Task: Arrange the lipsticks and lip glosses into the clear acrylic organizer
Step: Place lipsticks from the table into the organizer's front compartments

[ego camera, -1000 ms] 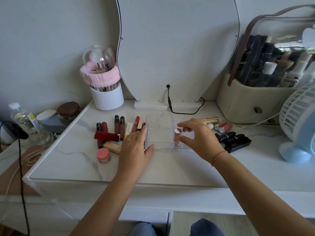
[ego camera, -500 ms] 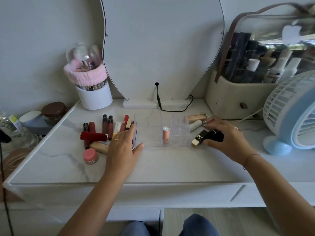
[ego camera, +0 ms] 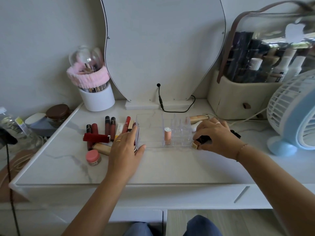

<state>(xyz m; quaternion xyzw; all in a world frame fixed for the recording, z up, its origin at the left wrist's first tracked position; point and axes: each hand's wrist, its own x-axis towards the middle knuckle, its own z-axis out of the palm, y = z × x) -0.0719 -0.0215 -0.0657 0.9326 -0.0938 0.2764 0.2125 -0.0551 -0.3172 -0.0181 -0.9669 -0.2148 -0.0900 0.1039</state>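
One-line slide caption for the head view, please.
Left hand braces the clear acrylic organizer, one peach lipstick slotted upright, while the right hand grips a black-and-gold lipstick beside it.

Right hand (ego camera: 216, 133) around black lipstick (ego camera: 201, 141) beside organizer (ego camera: 180, 133)

A home dressing table (ego camera: 170, 167): mirror (ego camera: 163, 48) at twelve o'clock, brush pot (ego camera: 97, 98) at ten, makeup case (ego camera: 238, 101) at two, fan (ego camera: 293, 113) at three.
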